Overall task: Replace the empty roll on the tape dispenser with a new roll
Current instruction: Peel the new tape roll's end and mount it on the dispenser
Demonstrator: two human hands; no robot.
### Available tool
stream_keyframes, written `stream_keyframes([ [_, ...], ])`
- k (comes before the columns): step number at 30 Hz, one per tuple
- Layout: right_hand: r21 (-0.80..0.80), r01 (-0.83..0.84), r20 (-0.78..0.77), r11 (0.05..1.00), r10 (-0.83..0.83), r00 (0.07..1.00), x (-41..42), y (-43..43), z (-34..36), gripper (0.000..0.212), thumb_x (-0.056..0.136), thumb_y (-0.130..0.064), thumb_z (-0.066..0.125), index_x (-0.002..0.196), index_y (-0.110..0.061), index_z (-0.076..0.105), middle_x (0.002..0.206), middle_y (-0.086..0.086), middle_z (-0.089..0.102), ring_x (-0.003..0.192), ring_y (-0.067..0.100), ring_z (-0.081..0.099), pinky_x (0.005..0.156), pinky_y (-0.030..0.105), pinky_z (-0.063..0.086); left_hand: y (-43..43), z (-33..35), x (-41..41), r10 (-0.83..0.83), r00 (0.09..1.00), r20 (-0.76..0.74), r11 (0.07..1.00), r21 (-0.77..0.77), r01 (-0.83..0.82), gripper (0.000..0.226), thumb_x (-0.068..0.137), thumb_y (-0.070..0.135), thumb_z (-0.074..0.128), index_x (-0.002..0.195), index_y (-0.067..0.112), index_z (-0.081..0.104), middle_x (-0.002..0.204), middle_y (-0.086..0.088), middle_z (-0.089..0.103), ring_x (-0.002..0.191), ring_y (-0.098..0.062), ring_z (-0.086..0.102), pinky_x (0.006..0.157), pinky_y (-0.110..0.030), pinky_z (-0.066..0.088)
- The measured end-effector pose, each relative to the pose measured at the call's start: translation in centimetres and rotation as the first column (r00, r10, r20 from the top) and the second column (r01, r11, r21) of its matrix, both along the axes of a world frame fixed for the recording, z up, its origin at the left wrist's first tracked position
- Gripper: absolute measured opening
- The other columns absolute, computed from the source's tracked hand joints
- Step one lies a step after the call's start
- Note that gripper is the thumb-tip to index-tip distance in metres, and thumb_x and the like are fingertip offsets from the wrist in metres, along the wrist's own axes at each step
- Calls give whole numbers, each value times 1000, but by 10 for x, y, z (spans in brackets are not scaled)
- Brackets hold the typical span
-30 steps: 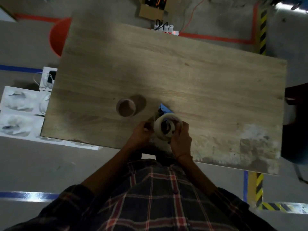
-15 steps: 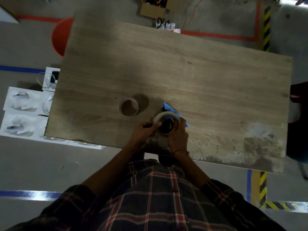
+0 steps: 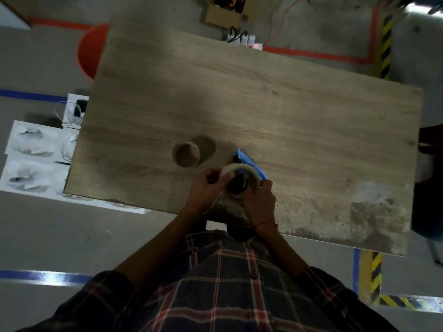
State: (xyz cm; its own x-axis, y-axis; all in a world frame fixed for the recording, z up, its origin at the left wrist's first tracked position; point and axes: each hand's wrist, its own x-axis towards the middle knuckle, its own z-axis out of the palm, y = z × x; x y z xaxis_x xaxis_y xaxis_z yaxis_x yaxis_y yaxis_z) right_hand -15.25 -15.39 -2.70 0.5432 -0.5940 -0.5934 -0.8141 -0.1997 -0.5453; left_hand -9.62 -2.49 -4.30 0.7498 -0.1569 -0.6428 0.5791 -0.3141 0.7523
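Observation:
A whitish new tape roll (image 3: 242, 169) sits tilted over the black hub of the blue tape dispenser (image 3: 249, 161), near the table's front edge. My left hand (image 3: 206, 185) pinches the roll's left rim. My right hand (image 3: 260, 202) grips the roll's right side and the dispenser beneath it; the dispenser's lower part is hidden by my hands. The empty brown cardboard core (image 3: 186, 154) stands on end on the wooden table (image 3: 263, 104), just left of the dispenser and apart from both hands.
White boxes (image 3: 36, 161) lie on the floor left of the table. A red stool (image 3: 90, 51) stands at the far left corner. A power strip (image 3: 244, 41) and a cardboard box (image 3: 224, 14) sit behind the far edge. A dark object (image 3: 429, 178) is at the right.
The new roll has tipped from facing me to lying lower over the dispenser's hub. More of the blue dispenser shows beyond it. Both hands stayed on the roll; the empty core has not moved.

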Motion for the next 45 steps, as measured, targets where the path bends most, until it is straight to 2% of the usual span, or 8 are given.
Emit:
stream_keyframes([
  [5, -81, -175, 73, 981, 181, 981, -9, 1, 27, 47, 94, -50, 54, 127, -21, 37, 131, 12, 46, 128, 34, 48, 98, 42, 46, -6, 19, 5, 67, 998, 15, 997, -23, -67, 42, 76, 50, 80, 87, 11, 71, 80, -8, 74, 76, -24, 74, 68, -50, 63],
  [10, -408, -579, 266, 706, 698, 664, -30, -1, 38, 87, 80, -52, 71, 146, -24, 23, 154, 1, 20, 145, 27, 21, 115, 46, 29, -12, 49, 9, 181, 977, -113, 982, -24, -185, 71, 55, 71, 81, 85, 9, 69, 81, -8, 74, 79, -23, 76, 69, -50, 63],
  [16, -26, -283, 422, 959, 267, 866, -22, 0, 37, 65, 87, -28, 72, 141, -27, 35, 128, -17, 41, 113, -4, 50, 84, 18, 53, -2, 63, 3, 204, 979, -9, 978, -46, -204, 46, 83, 50, 71, 87, 4, 67, 79, -7, 73, 72, -14, 72, 68, -27, 59],
  [19, 302, -136, 420, 944, -3, 908, -21, -6, 36, 48, 94, -37, 62, 139, -29, 46, 135, -11, 56, 120, 14, 60, 95, 34, 55, 7, 42, -9, 175, 979, 101, 980, 79, -184, 31, 85, 43, 72, 96, 16, 63, 92, 1, 68, 80, -6, 65, 70, -16, 52],
  [24, 475, -61, 256, 878, -72, 964, -18, -17, 20, 28, 98, -49, 51, 125, -43, 56, 123, -2, 68, 115, 23, 66, 98, 55, 51, 10, 17, -14, 111, 980, -163, 972, -188, -141, 25, 89, 24, 72, 111, 14, 67, 109, -9, 73, 100, -26, 72, 82, -44, 61],
  [32, 239, -113, 139, 964, 81, 987, -15, -22, -48, 73, 83, -77, 41, 125, -20, 60, 114, 7, 68, 102, 24, 68, 85, 53, 57, 2, -4, -17, 189, 972, -137, 971, -121, -206, 11, 90, 13, 71, 97, 21, 67, 94, -7, 73, 83, -17, 73, 72, -34, 62],
  [41, 126, -127, 49, 984, 122, 991, -4, -16, -34, 38, 102, -41, 43, 128, -15, 53, 122, 16, 62, 107, 33, 63, 89, 53, 55, -6, -20, -12, 171, 980, -96, 981, -75, -179, 22, 87, 15, 74, 107, 12, 65, 103, -14, 72, 92, -28, 72, 78, -41, 61],
  [45, 19, -203, 64, 979, 201, 977, -6, -18, -29, 32, 104, -28, 44, 128, -9, 52, 120, 18, 64, 107, 35, 62, 84, 29, 42, -6, -24, -11, 149, 988, -50, 988, -26, -150, 24, 88, 21, 74, 107, 13, 61, 103, -12, 71, 91, -29, 70, 79, -43, 59],
])
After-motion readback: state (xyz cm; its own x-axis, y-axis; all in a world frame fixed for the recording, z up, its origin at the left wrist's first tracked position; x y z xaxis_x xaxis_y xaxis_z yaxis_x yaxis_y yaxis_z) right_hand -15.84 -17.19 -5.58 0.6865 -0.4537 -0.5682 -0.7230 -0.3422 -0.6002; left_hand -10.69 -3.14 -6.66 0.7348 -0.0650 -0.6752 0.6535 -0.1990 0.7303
